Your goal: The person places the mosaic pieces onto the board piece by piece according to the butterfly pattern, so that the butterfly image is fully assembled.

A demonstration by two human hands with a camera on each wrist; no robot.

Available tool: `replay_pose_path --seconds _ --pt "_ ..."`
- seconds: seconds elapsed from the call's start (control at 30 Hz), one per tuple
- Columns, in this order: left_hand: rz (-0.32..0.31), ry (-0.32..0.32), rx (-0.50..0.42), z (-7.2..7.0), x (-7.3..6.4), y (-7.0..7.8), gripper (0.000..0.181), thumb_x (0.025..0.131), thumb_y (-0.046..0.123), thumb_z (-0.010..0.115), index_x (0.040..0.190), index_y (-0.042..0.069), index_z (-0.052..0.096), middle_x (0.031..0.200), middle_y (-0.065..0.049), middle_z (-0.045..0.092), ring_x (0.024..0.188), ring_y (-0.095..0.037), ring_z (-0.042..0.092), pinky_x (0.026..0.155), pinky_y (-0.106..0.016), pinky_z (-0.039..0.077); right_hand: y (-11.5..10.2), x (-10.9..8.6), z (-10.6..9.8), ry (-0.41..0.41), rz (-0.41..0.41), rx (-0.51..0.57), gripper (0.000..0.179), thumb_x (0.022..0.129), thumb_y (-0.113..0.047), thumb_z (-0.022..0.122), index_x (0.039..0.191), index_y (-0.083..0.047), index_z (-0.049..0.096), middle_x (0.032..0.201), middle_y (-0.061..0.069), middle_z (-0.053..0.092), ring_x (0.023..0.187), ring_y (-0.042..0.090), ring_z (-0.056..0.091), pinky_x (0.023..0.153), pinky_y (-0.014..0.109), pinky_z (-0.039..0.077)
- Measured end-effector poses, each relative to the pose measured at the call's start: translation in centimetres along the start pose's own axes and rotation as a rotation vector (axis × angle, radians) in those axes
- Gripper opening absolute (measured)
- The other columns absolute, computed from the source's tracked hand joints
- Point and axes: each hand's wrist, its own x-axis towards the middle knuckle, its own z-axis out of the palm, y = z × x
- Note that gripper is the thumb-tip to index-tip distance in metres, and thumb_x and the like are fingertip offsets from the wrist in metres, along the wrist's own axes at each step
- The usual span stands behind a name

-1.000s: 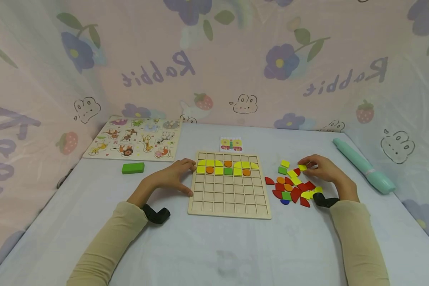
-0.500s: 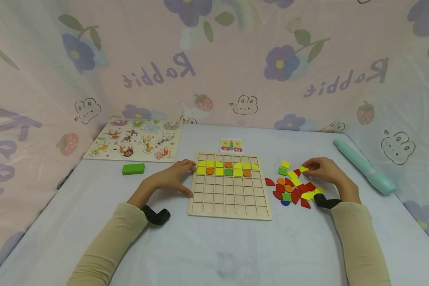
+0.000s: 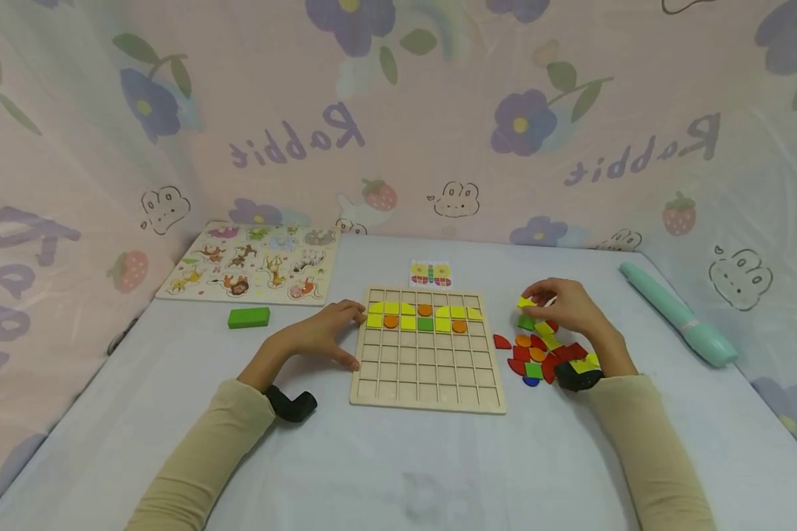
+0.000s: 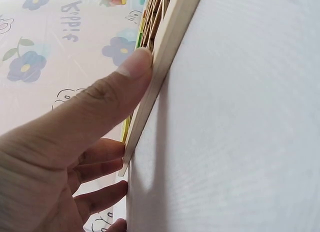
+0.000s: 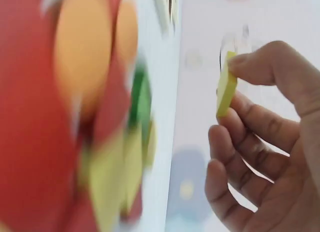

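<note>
A square wooden grid board [image 3: 427, 372] lies mid-table, with yellow, orange and green tiles filling two of its upper rows. My left hand [image 3: 317, 335] is spread at the board's left side. In the left wrist view its thumb [image 4: 135, 67] touches the board's edge, and the other fingers reach the far corner. Between thumb and fingers, my right hand [image 3: 569, 306] pinches a flat yellow tile [image 5: 227, 84], raised off the table. Beneath that hand lies a loose pile of red, yellow, orange, green and blue tiles, including a red quarter-circle [image 3: 502, 341]. The hand and wrist strap hide some of them.
A small pattern card [image 3: 430, 274] lies just beyond the board. At the back left is an animal puzzle board [image 3: 255, 265], with a green block [image 3: 249, 318] in front. A mint-green tube-like object [image 3: 679, 313] lies on the right. Patterned cloth [image 3: 398, 133] hangs around the table.
My right hand has lifted the yellow tile from the pile's far right side and moved left with it, toward the board. The left hand stays at the board's edge.
</note>
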Motion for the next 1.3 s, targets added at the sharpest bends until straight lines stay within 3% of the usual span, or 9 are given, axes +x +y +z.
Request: replay_pose_path --seconds 0.2,0.3,0.53,0.83,1.3 --pt "0.005 0.004 0.007 0.0 -0.1 0.0 0.072 0.069 0.039 0.081 0.124 0.006 0.048 0.142 -0.014 0.035 0.133 -0.033 0.03 0.109 -0.05 0.026 -3.5 1.0 2.5 -0.083 -0.209 0.039 0.027 0.077 -0.014 0.074 0.102 -0.005 0.068 0.089 0.005 0.063 0.08 0.019 0.055 0.069 0.029 0.051" --pt "0.008 0.002 0.003 0.0 0.0 0.0 0.072 0.069 0.039 0.081 0.124 0.006 0.049 0.142 -0.014 0.035 0.133 -0.033 0.03 0.109 -0.049 0.026 -4.3 1.2 3.5 -0.147 -0.246 0.05 0.027 0.077 -0.014 0.075 0.101 -0.006 0.068 0.092 0.004 0.064 0.08 0.018 0.055 0.068 0.028 0.051" --pt "0.004 0.004 0.007 -0.1 0.0 0.0 0.073 0.069 0.039 0.081 0.124 0.005 0.048 0.142 -0.014 0.035 0.133 -0.033 0.03 0.109 -0.05 0.025 -4.9 1.6 4.6 -0.21 -0.275 0.044 0.025 0.077 -0.015 0.076 0.1 -0.008 0.069 0.094 0.003 0.063 0.08 0.016 0.056 0.068 0.027 0.051" --pt "0.002 0.001 0.008 0.0 0.0 0.0 0.072 0.069 0.039 0.081 0.124 0.006 0.049 0.143 -0.014 0.035 0.133 -0.033 0.03 0.11 -0.049 0.025 -4.8 1.6 4.6 -0.213 -0.211 0.025 0.026 0.077 -0.015 0.076 0.1 -0.008 0.067 0.093 0.002 0.064 0.081 0.017 0.055 0.071 0.03 0.049" --pt "0.003 0.0 0.018 0.1 0.1 -0.1 0.073 0.068 0.039 0.081 0.124 0.005 0.049 0.143 -0.014 0.035 0.134 -0.033 0.029 0.11 -0.048 0.025 -4.5 1.7 4.5 -0.241 -0.245 0.021 0.024 0.078 -0.018 0.076 0.1 -0.01 0.068 0.092 0.001 0.064 0.081 0.016 0.054 0.072 0.03 0.049"
